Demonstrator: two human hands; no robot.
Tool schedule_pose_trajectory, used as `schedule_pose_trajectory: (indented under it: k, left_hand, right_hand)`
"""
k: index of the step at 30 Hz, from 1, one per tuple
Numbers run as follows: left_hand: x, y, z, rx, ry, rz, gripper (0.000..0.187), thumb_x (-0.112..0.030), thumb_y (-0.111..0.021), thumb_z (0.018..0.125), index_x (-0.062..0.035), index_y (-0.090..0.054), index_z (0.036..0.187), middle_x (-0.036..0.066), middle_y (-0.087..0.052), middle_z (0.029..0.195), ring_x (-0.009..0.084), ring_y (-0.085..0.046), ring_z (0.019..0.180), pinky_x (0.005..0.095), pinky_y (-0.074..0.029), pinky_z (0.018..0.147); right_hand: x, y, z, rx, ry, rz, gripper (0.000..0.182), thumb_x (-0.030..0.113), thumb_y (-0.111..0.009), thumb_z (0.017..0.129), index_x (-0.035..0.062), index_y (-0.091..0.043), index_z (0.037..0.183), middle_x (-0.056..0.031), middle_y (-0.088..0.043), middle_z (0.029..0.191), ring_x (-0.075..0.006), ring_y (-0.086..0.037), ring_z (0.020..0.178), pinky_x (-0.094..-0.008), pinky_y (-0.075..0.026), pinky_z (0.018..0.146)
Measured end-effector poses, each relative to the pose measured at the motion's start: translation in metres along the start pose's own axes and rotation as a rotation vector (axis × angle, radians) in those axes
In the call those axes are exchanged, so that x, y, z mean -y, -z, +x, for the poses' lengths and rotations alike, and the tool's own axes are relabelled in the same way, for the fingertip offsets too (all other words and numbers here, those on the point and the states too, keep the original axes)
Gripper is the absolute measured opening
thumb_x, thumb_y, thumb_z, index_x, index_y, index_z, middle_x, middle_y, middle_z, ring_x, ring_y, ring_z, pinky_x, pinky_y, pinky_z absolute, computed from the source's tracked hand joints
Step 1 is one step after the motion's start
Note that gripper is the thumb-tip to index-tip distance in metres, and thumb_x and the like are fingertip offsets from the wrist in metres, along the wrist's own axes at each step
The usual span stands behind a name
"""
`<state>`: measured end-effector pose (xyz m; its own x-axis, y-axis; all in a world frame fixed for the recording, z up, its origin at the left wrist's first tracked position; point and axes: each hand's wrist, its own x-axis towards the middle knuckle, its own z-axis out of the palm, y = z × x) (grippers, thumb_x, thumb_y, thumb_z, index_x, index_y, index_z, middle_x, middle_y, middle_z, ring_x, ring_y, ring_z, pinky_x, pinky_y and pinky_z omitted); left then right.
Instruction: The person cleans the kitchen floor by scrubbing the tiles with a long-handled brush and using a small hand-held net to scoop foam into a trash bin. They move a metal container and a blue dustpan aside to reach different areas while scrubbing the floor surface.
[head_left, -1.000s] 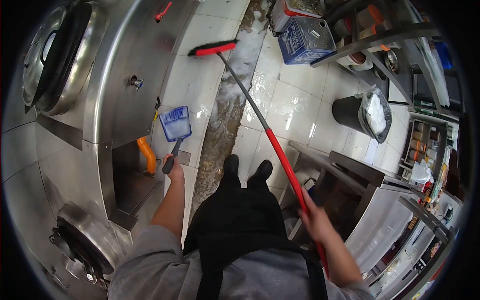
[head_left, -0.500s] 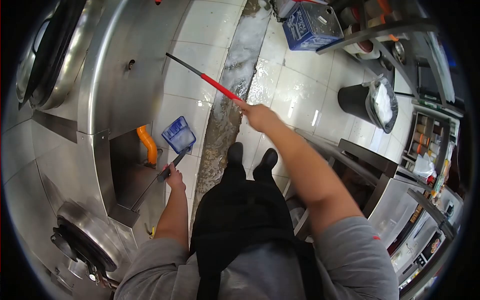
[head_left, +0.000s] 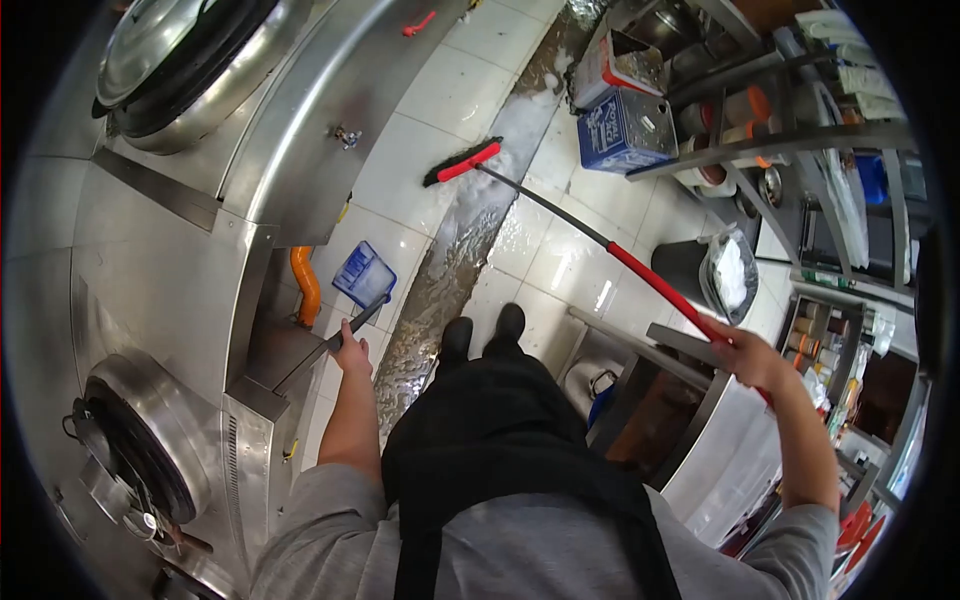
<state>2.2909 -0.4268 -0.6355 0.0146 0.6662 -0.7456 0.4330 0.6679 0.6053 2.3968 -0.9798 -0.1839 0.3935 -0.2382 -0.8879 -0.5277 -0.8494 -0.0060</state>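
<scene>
My right hand (head_left: 748,358) grips the red part of a long broom handle (head_left: 655,277) at the right. The red broom head (head_left: 468,163) with dark bristles rests on the floor tiles at the left edge of a wet, foamy channel (head_left: 450,235). My left hand (head_left: 350,352) is wrapped round the dark handle of a blue dustpan (head_left: 364,276), whose pan is low over the white tiles left of the channel. Whether the pan touches the floor I cannot tell.
Steel cooking counters with woks (head_left: 150,440) run along the left, with an orange pipe (head_left: 306,285) beneath. Ahead on the right stand a blue tin (head_left: 625,130), a lined bin (head_left: 728,275) and shelving (head_left: 780,150). My boots (head_left: 510,325) are right of the channel.
My right hand has moved right and back with the broom handle, and the broom head has come into view. My left hand still holds the dustpan. The view has shifted.
</scene>
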Motion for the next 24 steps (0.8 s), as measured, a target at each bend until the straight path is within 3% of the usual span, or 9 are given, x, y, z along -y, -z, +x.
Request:
schedule_pose_trajectory:
  k: [3,6,8,9,15,17,18,21,24]
  left_hand:
    - [0.007,0.014,-0.007,0.197,0.124,0.195,0.084,-0.045,-0.081,0.075,-0.0149,-0.034,0.138,0.007,-0.048,0.128,0.0188,-0.053,0.085,0.0314,-0.047,0.063]
    - [0.017,0.024,-0.032,0.229,0.124,0.519,0.123,-0.049,-0.081,0.073,-0.0038,0.0,0.153,0.016,-0.056,0.108,0.0169,-0.047,0.055,0.0342,-0.041,0.047]
    - [0.028,0.034,-0.049,0.248,0.05,0.739,0.124,-0.054,-0.082,0.068,0.006,-0.009,0.149,0.017,-0.059,0.096,0.0169,-0.049,0.054,0.0337,-0.041,0.045]
    - [0.025,0.039,-0.055,0.388,0.153,0.748,0.121,-0.046,-0.079,0.076,-0.0057,0.004,0.153,0.027,-0.022,0.15,0.0372,-0.047,0.125,0.0462,-0.047,0.096]
    - [-0.001,0.008,-0.155,0.611,-0.465,1.534,0.098,-0.048,-0.075,0.076,0.0037,-0.028,0.145,0.029,-0.055,0.128,0.0397,-0.056,0.118,0.0405,-0.045,0.1]
    - [-0.002,-0.01,-0.174,0.697,-0.498,1.581,0.086,-0.045,-0.074,0.078,-0.001,-0.038,0.142,0.025,-0.057,0.128,0.0393,-0.057,0.116,0.0414,-0.045,0.1]
    - [0.005,-0.016,-0.175,0.703,-0.49,1.588,0.086,-0.045,-0.074,0.078,-0.001,-0.038,0.142,0.025,-0.057,0.128,0.0393,-0.057,0.116,0.0414,-0.045,0.1]
    - [0.019,-0.046,-0.184,0.797,-0.584,1.529,0.082,-0.044,-0.072,0.081,-0.0009,-0.039,0.143,0.025,-0.057,0.129,0.0361,-0.058,0.117,0.0388,-0.046,0.099]
    - [0.003,-0.086,-0.222,0.85,-0.62,1.584,0.072,-0.042,-0.07,0.082,-0.0024,-0.047,0.137,0.026,-0.058,0.125,0.0387,-0.056,0.117,0.0423,-0.043,0.101]
  right_hand:
    - [-0.009,-0.011,0.034,0.015,0.07,0.3,0.05,0.015,-0.05,0.099,0.0371,-0.043,0.144,0.0027,-0.046,0.061,-0.0084,-0.038,0.045,-0.0267,-0.037,0.043]
    - [0.039,-0.024,0.124,-0.126,0.279,0.278,0.05,0.019,-0.054,0.098,0.0364,-0.044,0.143,0.001,-0.049,0.067,-0.0084,-0.037,0.048,-0.0277,-0.037,0.045]
    - [0.087,-0.024,0.22,-0.292,0.49,0.181,0.052,0.022,-0.057,0.094,0.0224,-0.043,0.145,-0.0194,-0.068,0.104,-0.0271,-0.066,0.089,-0.0344,-0.05,0.08]
    - [0.126,-0.016,0.254,-0.281,0.51,0.215,0.054,0.022,-0.055,0.094,0.0172,-0.04,0.146,-0.0235,-0.06,0.125,-0.0338,-0.058,0.116,-0.0355,-0.043,0.097]
    - [0.26,0.04,0.352,-0.13,0.445,0.104,0.054,0.015,-0.044,0.093,0.023,-0.04,0.146,-0.0251,-0.066,0.103,-0.0379,-0.066,0.09,-0.0424,-0.051,0.081]
    - [0.216,0.041,0.4,-0.291,0.605,-0.042,0.053,0.016,-0.043,0.094,0.0252,-0.039,0.146,-0.0249,-0.066,0.1,-0.0372,-0.065,0.088,-0.0432,-0.051,0.079]
    - [0.178,0.035,0.439,-0.351,0.714,-0.056,0.053,0.018,-0.041,0.099,0.0354,-0.032,0.148,-0.0251,-0.066,0.088,-0.0337,-0.065,0.066,-0.0425,-0.053,0.061]
    - [0.09,0.067,0.351,-0.145,0.396,-0.094,0.051,0.023,-0.039,0.1,0.0332,-0.03,0.149,-0.0277,-0.065,0.095,-0.0402,-0.065,0.086,-0.0447,-0.051,0.08]
    - [-0.038,0.06,0.342,-0.276,0.573,-0.214,0.054,0.023,-0.041,0.1,0.0384,-0.026,0.149,-0.0268,-0.065,0.09,-0.0401,-0.065,0.077,-0.0462,-0.052,0.073]
